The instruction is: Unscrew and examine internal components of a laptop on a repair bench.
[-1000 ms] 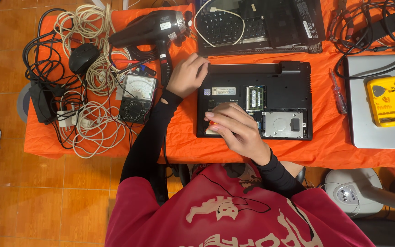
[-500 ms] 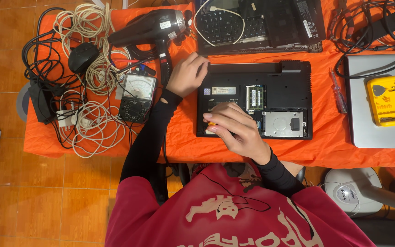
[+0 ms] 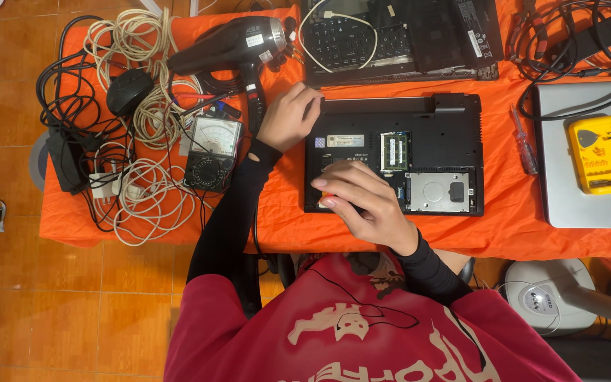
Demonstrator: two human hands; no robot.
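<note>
Left hand (image 3: pixel 290 117) flat on the opened laptop (image 3: pixel 393 154), right hand (image 3: pixel 362 205) clenched around a small orange tool (image 3: pixel 325 197), yellow bit case (image 3: pixel 603 153) at right.

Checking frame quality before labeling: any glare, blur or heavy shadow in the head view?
Head view: light is even and soft, shadows faint under the hands. The left hand and right hand are sharp, no motion blur. Mild sheen on the silver drive in the upturned black laptop. The orange cloth looks strongly saturated. Edges bend slightly, suggesting a wide lens.
</note>
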